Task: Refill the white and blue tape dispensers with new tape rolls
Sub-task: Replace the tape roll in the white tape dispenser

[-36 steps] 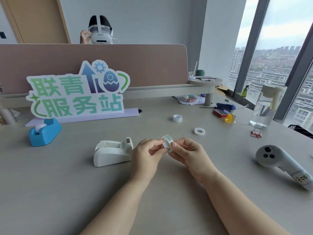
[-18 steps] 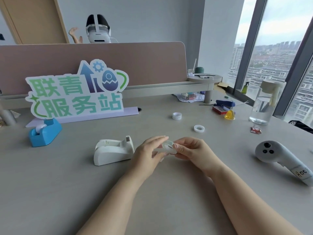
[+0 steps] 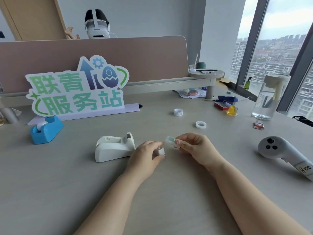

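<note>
Our right hand (image 3: 194, 148) pinches a tape roll (image 3: 170, 140) just above the desk (image 3: 67, 184). Our left hand (image 3: 145, 158) grips a white spool (image 3: 160, 151) beside the white dispenser (image 3: 115, 148). Far left, the blue dispenser (image 3: 49, 133) carries a pale roll (image 3: 41, 125); the jug (image 3: 269, 92) holds water.

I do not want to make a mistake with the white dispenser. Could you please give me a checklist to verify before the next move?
1. The right hand pinches the tape roll: ok.
2. The left hand holds the small white core: ok.
3. Core seated inside the roll: not ok, they are apart.
4. Cradle of the white dispenser empty: ok.
5. Direction of the tape's loose end: cannot tell.
6. Refill of the blue dispenser: cannot tell, a white round part sits in it.
</note>
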A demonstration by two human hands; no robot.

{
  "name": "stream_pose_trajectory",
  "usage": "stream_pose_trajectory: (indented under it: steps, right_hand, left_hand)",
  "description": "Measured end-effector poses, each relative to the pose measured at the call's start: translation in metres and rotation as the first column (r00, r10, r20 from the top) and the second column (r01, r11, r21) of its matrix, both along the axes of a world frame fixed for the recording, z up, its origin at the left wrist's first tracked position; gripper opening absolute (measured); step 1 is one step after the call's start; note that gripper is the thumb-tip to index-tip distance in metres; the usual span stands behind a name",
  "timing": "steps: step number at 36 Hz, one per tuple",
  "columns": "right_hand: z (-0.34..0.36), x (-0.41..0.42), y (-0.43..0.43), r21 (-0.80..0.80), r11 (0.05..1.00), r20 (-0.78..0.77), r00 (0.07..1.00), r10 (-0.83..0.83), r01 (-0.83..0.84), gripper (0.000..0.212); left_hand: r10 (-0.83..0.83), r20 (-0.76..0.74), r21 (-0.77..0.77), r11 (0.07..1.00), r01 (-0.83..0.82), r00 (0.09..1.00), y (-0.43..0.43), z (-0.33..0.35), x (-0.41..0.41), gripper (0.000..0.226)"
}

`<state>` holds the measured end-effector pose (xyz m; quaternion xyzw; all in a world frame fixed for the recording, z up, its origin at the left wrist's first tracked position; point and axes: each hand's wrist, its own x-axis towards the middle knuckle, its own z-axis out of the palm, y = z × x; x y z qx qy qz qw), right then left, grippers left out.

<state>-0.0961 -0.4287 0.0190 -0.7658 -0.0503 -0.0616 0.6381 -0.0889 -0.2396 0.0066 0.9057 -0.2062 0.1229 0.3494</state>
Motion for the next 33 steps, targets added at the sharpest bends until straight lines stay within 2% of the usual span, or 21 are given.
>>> stream_pose_trajectory:
  steps: [4,9,13,18,23,25,28,33]
  right_hand:
    - [0.001,0.001,0.001,0.033,0.999,0.010,1.000,-0.010,0.009,0.010]
    - [0.002,0.001,0.003,0.113,0.994,0.014,1.000,-0.003,0.001,0.007]
    - [0.001,0.000,0.005,0.161,0.987,0.026,1.000,-0.003,-0.001,0.007]
    - [0.001,-0.001,0.011,0.193,0.981,0.030,1.000,-0.010,0.004,0.006]
    - [0.002,-0.002,0.017,0.240,0.971,0.037,0.999,-0.003,-0.006,0.008]
    - [0.003,-0.004,0.019,0.269,0.963,0.034,0.999,0.012,-0.021,0.010]
    - [0.005,-0.006,0.020,0.291,0.956,0.035,0.998,0.042,-0.051,0.012]
    - [0.008,-0.009,0.022,0.298,0.950,0.025,0.996,0.084,-0.088,0.016]
  left_hand:
    - [0.052,-0.008,-0.039,0.998,-0.052,0.999,-0.002,0.000,0.003,0.042]
    - [0.034,-0.041,-0.238,0.970,-0.043,0.999,-0.008,0.004,-0.001,0.030]
    - [0.019,-0.035,-0.307,0.951,-0.028,0.999,-0.010,0.002,0.000,0.023]
    - [0.046,0.065,-0.319,0.948,-0.023,0.997,-0.009,0.004,0.001,0.025]
    - [0.059,0.075,-0.378,0.925,-0.026,0.995,-0.013,0.005,-0.001,0.038]
    - [0.070,0.057,-0.427,0.903,-0.039,0.996,-0.014,0.005,-0.001,0.032]
    - [0.089,0.091,-0.412,0.910,-0.044,0.992,-0.015,0.003,0.000,0.023]
    - [0.103,0.173,-0.395,0.918,-0.026,0.979,-0.017,0.004,0.000,0.028]
